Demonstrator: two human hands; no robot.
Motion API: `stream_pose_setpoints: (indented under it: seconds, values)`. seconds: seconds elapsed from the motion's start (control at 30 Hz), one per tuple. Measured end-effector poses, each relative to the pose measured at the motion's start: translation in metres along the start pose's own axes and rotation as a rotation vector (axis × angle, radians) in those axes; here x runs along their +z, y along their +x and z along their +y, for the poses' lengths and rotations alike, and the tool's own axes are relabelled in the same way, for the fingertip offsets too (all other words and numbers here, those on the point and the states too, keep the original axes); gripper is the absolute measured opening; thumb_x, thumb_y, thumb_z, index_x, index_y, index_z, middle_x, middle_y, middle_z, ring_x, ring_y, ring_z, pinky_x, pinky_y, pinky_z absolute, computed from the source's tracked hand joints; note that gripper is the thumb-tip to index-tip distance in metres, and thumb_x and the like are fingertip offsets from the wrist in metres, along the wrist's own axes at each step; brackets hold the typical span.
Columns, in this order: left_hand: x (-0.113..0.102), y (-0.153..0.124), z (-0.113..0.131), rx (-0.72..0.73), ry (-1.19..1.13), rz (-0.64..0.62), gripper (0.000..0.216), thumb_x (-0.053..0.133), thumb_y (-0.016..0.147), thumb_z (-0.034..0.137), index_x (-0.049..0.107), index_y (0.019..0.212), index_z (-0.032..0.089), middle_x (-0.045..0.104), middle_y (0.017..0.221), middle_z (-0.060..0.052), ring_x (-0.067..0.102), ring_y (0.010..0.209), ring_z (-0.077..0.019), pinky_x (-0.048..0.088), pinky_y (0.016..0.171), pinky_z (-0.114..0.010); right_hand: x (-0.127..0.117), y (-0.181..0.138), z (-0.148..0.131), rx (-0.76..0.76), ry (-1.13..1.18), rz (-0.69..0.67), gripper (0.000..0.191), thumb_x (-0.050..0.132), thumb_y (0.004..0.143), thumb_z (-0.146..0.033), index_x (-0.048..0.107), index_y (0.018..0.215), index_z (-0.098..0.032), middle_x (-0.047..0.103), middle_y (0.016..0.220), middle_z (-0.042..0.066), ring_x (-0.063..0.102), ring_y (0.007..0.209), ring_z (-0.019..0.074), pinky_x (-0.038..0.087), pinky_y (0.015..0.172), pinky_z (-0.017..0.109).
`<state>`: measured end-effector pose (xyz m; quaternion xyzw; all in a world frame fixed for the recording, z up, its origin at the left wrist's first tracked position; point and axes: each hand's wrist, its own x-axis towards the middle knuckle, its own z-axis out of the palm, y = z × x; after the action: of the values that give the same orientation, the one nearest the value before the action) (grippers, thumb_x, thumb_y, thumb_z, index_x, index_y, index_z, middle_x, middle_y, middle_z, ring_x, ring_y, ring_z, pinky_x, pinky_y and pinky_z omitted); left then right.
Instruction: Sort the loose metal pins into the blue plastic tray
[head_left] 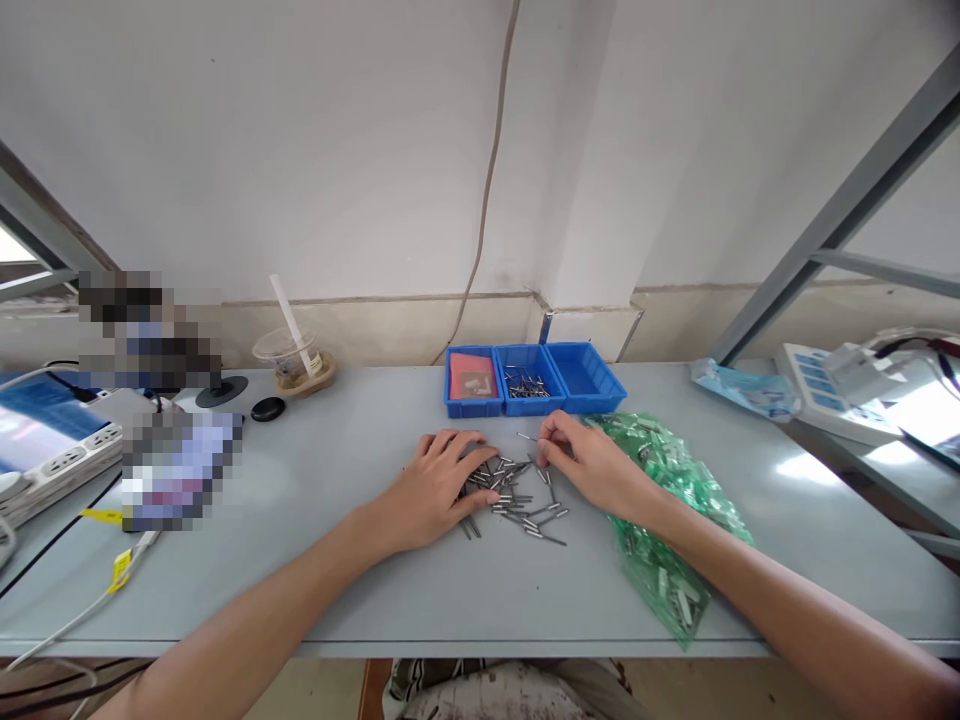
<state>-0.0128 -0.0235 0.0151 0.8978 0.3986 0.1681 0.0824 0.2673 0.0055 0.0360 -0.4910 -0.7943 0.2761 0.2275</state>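
Spreads left hand [435,480] open, with palm down and fingers over the left side of the heap of metal pins [514,499] on the table [330,430], seemingly to keep it gathered; draws thumb and fingers of right hand [581,455] together at the far right edge of it, though cannot tell whether around a pin [527,437]; has blue trays [526,407] lined up behind, probably for easy reach, and green bag [675,470] under right forearm [750,565]

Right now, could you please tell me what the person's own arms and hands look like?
The left hand and right hand are bare, without gloves. The left forearm and right forearm are uncovered as far as they show, with no sleeves in view. No watch or bracelet shows on either wrist.
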Motion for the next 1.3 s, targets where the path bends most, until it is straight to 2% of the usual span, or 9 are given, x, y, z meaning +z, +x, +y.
stream_pose_setpoints:
  seconds: [0.1,0.2,0.33,0.43,0.53,0.8,1.03,1.17,1.3]
  values:
    - [0.001,0.000,0.000,-0.003,-0.001,0.000,0.049,0.049,0.109,0.054,0.052,0.151,0.029,0.052,0.152,-0.010,0.047,0.136,-0.0322,0.040,0.111,-0.051,0.001,-0.002,-0.005,0.032,0.199,-0.069,0.015,0.047,0.107,-0.038,0.052,0.098,-0.027,0.080,0.097,0.003,0.072,0.088,0.0240,0.051,0.080,0.038]
    - [0.001,0.000,0.000,-0.006,0.001,-0.002,0.048,0.050,0.109,0.054,0.052,0.150,0.029,0.052,0.152,-0.009,0.047,0.136,-0.0319,0.040,0.112,-0.051,0.002,-0.002,-0.005,0.059,0.304,-0.061,0.016,0.050,0.107,-0.040,0.051,0.098,-0.027,0.081,0.099,0.004,0.074,0.092,0.0235,0.054,0.086,0.040]
    - [0.002,0.000,-0.001,-0.007,0.007,-0.010,0.049,0.049,0.109,0.054,0.051,0.151,0.029,0.051,0.153,-0.010,0.046,0.137,-0.0317,0.039,0.112,-0.052,0.004,-0.003,-0.005,0.031,0.258,-0.015,0.016,0.050,0.107,-0.041,0.052,0.100,-0.027,0.080,0.104,0.004,0.074,0.096,0.0241,0.054,0.089,0.042]
    - [0.002,0.000,-0.001,-0.003,0.011,-0.005,0.049,0.049,0.109,0.055,0.052,0.150,0.028,0.051,0.153,-0.010,0.046,0.137,-0.0320,0.040,0.111,-0.052,0.005,-0.005,-0.008,0.002,0.245,-0.076,0.017,0.050,0.107,-0.042,0.054,0.100,-0.028,0.080,0.110,0.004,0.073,0.102,0.0249,0.055,0.090,0.042]
    - [0.002,0.001,-0.001,-0.003,0.013,0.000,0.048,0.050,0.109,0.055,0.053,0.149,0.028,0.052,0.152,-0.010,0.047,0.137,-0.0322,0.040,0.111,-0.052,0.005,-0.006,-0.010,0.016,0.258,-0.093,0.017,0.049,0.108,-0.042,0.053,0.100,-0.028,0.080,0.110,0.003,0.073,0.099,0.0236,0.055,0.088,0.041]
    - [0.000,0.001,0.001,-0.003,0.003,-0.011,0.046,0.050,0.109,0.053,0.055,0.147,0.027,0.053,0.151,-0.010,0.047,0.136,-0.0318,0.040,0.111,-0.051,0.008,-0.002,0.000,0.007,0.176,0.011,0.013,0.048,0.107,-0.039,0.052,0.102,-0.028,0.079,0.109,0.004,0.072,0.099,0.0244,0.053,0.085,0.039]
    - [-0.002,0.001,0.001,0.011,-0.008,-0.002,0.047,0.049,0.109,0.055,0.056,0.147,0.027,0.054,0.149,-0.011,0.049,0.135,-0.0317,0.040,0.111,-0.050,0.006,-0.001,0.003,0.006,0.142,0.114,0.014,0.050,0.105,-0.039,0.055,0.100,-0.028,0.077,0.112,0.005,0.071,0.108,0.0266,0.052,0.091,0.040]
    - [-0.006,0.000,0.005,0.034,-0.053,-0.015,0.056,0.050,0.107,0.061,0.051,0.153,0.029,0.054,0.151,-0.010,0.049,0.136,-0.0315,0.039,0.113,-0.050,0.002,-0.001,0.002,0.022,0.128,0.160,0.013,0.050,0.105,-0.038,0.056,0.101,-0.028,0.077,0.111,0.003,0.070,0.105,0.0253,0.051,0.090,0.039]
    - [-0.008,-0.001,0.008,0.073,-0.096,-0.031,0.078,0.061,0.095,0.073,0.045,0.160,0.033,0.052,0.154,-0.010,0.048,0.138,-0.0348,0.038,0.115,-0.053,0.001,0.000,0.001,0.047,0.100,0.178,0.015,0.049,0.106,-0.040,0.057,0.104,-0.028,0.076,0.109,0.004,0.069,0.102,0.0255,0.050,0.081,0.037]
